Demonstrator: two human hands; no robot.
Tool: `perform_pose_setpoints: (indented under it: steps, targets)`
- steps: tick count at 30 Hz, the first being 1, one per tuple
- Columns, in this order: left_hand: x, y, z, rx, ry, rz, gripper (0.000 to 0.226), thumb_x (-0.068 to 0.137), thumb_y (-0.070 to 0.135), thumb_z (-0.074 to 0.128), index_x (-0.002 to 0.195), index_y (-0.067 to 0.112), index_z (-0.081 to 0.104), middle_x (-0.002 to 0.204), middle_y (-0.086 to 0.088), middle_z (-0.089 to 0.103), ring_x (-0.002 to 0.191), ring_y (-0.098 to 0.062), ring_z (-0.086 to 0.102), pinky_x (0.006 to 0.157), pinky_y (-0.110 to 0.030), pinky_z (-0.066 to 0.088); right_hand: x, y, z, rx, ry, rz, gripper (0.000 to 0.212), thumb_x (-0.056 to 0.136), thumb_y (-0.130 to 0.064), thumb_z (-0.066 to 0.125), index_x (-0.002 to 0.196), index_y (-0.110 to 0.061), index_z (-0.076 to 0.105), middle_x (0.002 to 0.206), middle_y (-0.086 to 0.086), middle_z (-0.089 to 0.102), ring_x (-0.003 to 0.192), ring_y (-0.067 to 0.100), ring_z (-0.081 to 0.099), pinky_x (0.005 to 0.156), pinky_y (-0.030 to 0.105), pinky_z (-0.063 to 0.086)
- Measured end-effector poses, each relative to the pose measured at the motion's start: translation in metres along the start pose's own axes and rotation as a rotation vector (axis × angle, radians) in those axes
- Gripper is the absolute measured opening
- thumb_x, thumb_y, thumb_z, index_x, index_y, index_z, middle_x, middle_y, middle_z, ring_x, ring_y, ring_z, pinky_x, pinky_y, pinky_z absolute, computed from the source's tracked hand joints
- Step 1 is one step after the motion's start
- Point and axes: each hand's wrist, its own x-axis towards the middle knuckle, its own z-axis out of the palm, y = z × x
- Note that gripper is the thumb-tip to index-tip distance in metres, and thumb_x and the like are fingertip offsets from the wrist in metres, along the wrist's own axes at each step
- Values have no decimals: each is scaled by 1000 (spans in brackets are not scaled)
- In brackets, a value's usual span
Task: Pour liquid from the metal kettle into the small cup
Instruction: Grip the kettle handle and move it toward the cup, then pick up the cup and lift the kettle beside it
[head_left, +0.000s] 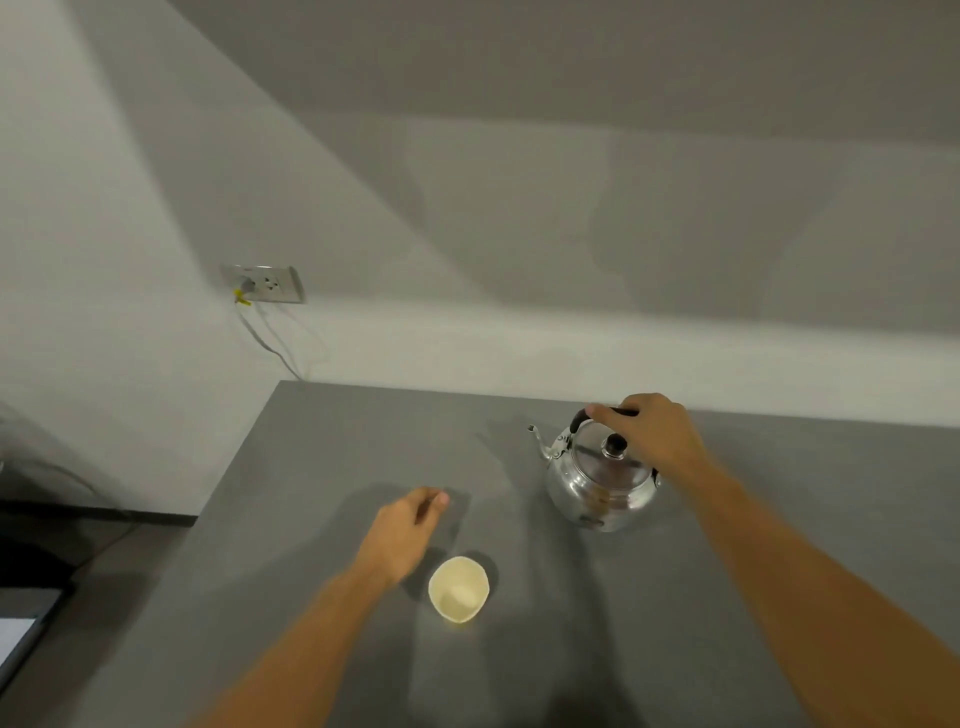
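While the grey matte table (322, 467) stands against a pale wall (467, 234) with a socket (265, 283), your right hand (652, 431) closes on the shiny round kettle (597, 491) by its black handle. Your left hand (405, 535) rests loosely curled, empty, just beside the small cream cup (458, 588).

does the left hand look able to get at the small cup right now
Probably yes. The left hand hovers just beside the small cup, holding nothing, with only bare table between them. The kettle sits off to the right under the right hand, out of the way.
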Motion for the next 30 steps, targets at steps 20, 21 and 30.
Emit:
perform_pose_setpoints:
  steps: [20, 21, 30]
  targets:
    - [-79, -48, 57, -306, -104, -31, 74, 56, 49, 96, 121, 44, 59, 116, 25, 71, 109, 4, 66, 87, -12, 47, -146, -19, 18, -47, -100, -69, 59, 68, -77, 66, 54, -21, 57, 45, -12, 58, 43, 0, 53, 45, 19, 33]
    - [-78, -49, 58, -308, -97, -31, 72, 57, 46, 95, 120, 44, 60, 115, 25, 71, 108, 4, 67, 87, -13, 47, -150, -20, 20, -52, -103, -74, 59, 68, -77, 66, 55, -21, 58, 47, -14, 60, 46, -1, 55, 45, 19, 33]
    - [-78, -52, 66, -320, -48, -55, 56, 66, 34, 93, 114, 35, 64, 106, 16, 76, 97, 0, 71, 81, -18, 51, -167, -40, 35, -210, -145, -115, 52, 68, -74, 63, 62, -23, 61, 56, -3, 64, 56, 11, 61, 52, 31, 50]
